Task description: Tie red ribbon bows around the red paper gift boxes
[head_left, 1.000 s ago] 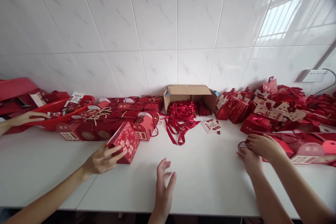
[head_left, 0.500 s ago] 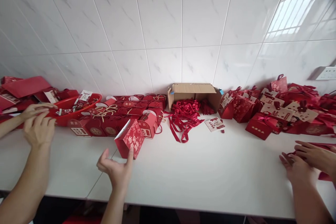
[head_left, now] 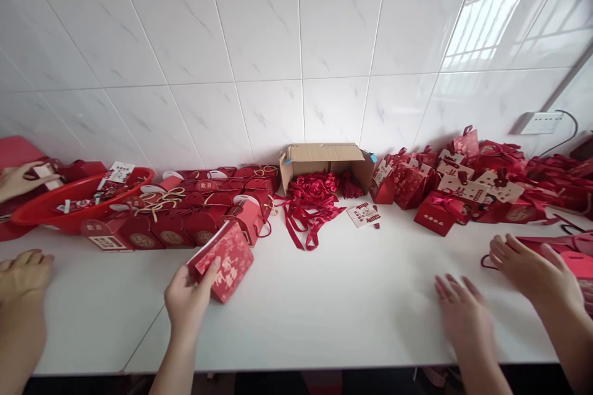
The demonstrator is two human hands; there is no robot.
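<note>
My left hand (head_left: pixel 188 305) is closed on a red gift box (head_left: pixel 231 265) with pale flower print and lettering, thumb on its front face, fingers behind it. The box tilts just above the white table, in front of rows of red boxes tied with cord (head_left: pixel 185 207). My right hand (head_left: pixel 463 315) is over the table at the right, a little blurred, fingers apart and nothing seen in it. Between the hands, farther back, dark red ribbons (head_left: pixel 308 207) spill from a cardboard box (head_left: pixel 327 153). A printed card (head_left: pixel 364 216) lies beside them.
At right, another person's hand (head_left: pixel 532 268) rests by a red bag (head_left: pixel 567 247). Finished-looking boxes with tags and bows (head_left: pixel 438 213) crowd the back right. At left, a co-worker's hands (head_left: pixel 23 278) are near a red plastic basin (head_left: pixel 60 216). A tiled wall (head_left: pixel 269 111) stands behind.
My left hand has closed round the printed box and drawn it nearer. My right hand has moved left, away from the other person's hand and the red bag. The view has turned slightly right.
</note>
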